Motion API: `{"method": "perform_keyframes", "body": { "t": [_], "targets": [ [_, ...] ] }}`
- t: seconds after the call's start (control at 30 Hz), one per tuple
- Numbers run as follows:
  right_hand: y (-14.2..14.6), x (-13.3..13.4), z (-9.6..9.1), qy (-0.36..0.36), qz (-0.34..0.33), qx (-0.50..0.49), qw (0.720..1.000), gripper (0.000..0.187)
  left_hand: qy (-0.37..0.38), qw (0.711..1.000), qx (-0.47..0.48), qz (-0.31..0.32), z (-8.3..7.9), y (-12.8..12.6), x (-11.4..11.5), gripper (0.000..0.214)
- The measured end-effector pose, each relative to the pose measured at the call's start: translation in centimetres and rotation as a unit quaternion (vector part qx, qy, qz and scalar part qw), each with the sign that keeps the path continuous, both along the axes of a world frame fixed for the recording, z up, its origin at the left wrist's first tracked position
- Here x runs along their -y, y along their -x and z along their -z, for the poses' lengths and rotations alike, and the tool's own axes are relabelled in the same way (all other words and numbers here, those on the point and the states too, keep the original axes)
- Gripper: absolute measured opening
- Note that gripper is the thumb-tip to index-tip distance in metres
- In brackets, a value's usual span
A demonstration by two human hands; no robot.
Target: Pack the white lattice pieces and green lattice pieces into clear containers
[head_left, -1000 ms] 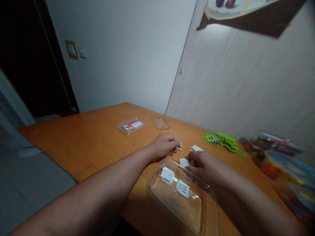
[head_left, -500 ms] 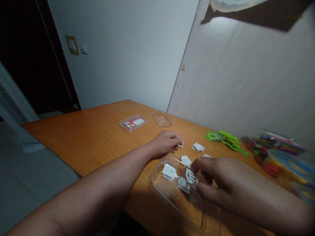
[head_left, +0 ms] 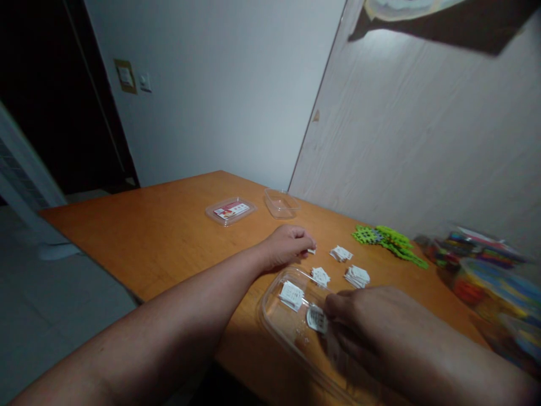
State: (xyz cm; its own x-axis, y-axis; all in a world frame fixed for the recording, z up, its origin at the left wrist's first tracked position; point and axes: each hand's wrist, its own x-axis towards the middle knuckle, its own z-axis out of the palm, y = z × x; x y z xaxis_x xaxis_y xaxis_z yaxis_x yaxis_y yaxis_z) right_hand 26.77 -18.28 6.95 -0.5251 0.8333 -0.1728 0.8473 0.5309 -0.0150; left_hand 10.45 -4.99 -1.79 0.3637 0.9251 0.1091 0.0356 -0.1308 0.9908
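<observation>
My left hand (head_left: 291, 246) rests on the wooden table with fingers closed around small white cut-out pieces (head_left: 311, 250), of which only an edge shows. My right hand (head_left: 363, 318) is over a clear plastic tray (head_left: 270, 324), fingers bent down and together; their tips are hidden. Right beside those fingers, a rounded white lattice piece (head_left: 316, 319) lies in the tray. A stack of squarish white pieces (head_left: 291, 295) sits at the tray's far left. Beyond the tray are three white piles: one pointed (head_left: 320, 276), one farther back (head_left: 340, 253), one stacked at right (head_left: 357, 276).
A clear lid with a printed label (head_left: 230, 211) and a clear box (head_left: 281, 204) stand at the back of the table (head_left: 139, 231). Green interlocking pieces (head_left: 391, 242) lie near the wall. Blurred tubs of colourful items (head_left: 494, 282) are at the right.
My right hand has lowered toward me, and the arched white lattice piece it held is out of sight. The right-hand pile is now uncovered. My left hand has stayed put.
</observation>
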Motion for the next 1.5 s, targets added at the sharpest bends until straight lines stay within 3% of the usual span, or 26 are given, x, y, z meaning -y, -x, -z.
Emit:
{"method": "perform_keyframes", "body": {
  "t": [0.17, 0.37, 0.47, 0.63, 0.77, 0.9, 1.03, 1.2, 1.5],
  "targets": [
    [0.1, 0.5, 1.4, 0.059, -0.037, -0.055, 0.996, 0.02, -0.008, 1.0, -0.005, -0.001, 0.0, 0.0, 0.0, 0.021],
    [0.2, -0.3, 3.8, 0.065, -0.028, -0.045, 0.997, 0.023, -0.008, 1.0, 0.0, 0.006, 0.0, 0.1, 0.0, 0.02],
    [0.1, -0.3, 3.3, 0.063, -0.027, -0.045, 0.997, 0.021, -0.006, 1.0, 0.002, 0.005, 0.0, 0.1, 0.0, 0.019],
    [-0.6, -0.1, 0.7, 0.065, -0.022, -0.052, 0.996, 0.02, -0.007, 1.0, -0.002, 0.001, 0.2, 0.0, -0.2, 0.02],
    [-2.3, -2.1, -0.4, 0.012, 0.007, -0.098, 0.995, 0.022, -0.01, 1.0, -0.009, -0.001, 0.1, 0.0, -0.2, 0.021],
    [-3.8, -5.6, 1.2, -0.068, 0.076, -0.129, 0.986, 0.027, -0.006, 1.0, -0.017, -0.011, 0.0, 0.1, -0.1, 0.022],
    [-4.2, -7.7, 3.6, -0.046, 0.082, -0.139, 0.986, 0.028, -0.006, 1.0, -0.026, -0.01, 0.1, 0.2, -0.2, 0.023],
    [-3.8, -8.0, 5.0, -0.015, 0.039, -0.158, 0.987, 0.027, -0.01, 0.999, -0.041, -0.011, 0.2, 0.2, -0.4, 0.025],
    [-3.3, -8.5, 5.9, -0.026, 0.076, -0.131, 0.988, 0.018, -0.003, 1.0, -0.028, -0.01, 0.3, 0.1, -0.3, 0.024]
  ]
}}
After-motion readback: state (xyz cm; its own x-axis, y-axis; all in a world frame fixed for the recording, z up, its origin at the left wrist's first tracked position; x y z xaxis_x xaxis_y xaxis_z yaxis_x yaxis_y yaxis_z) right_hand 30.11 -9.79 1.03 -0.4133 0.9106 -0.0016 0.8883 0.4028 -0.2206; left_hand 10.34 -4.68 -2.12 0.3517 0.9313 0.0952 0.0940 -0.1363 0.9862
